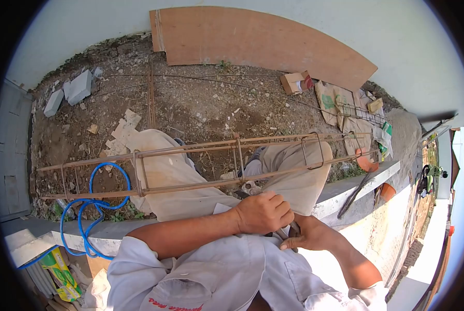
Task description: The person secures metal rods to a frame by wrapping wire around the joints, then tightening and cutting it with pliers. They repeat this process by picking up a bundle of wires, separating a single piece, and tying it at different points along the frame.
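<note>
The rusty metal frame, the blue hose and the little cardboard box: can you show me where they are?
Rusty metal frame (201, 185): head view, on its near long bar.
Blue hose (93, 201): head view, where its loops cross.
Little cardboard box (292, 84): head view, on its brown cardboard.

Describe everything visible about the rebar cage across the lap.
The rebar cage looks like rusty brown steel: long, thin parallel bars with rectangular hoops set at intervals. The joints are too small to read. It lies lengthwise across the thighs of the tan trousers, its ends reaching past both legs. A blue hose loops across its left end; whether they touch is unclear. The left hand and right hand are closer to the torso, apart from it.
</note>
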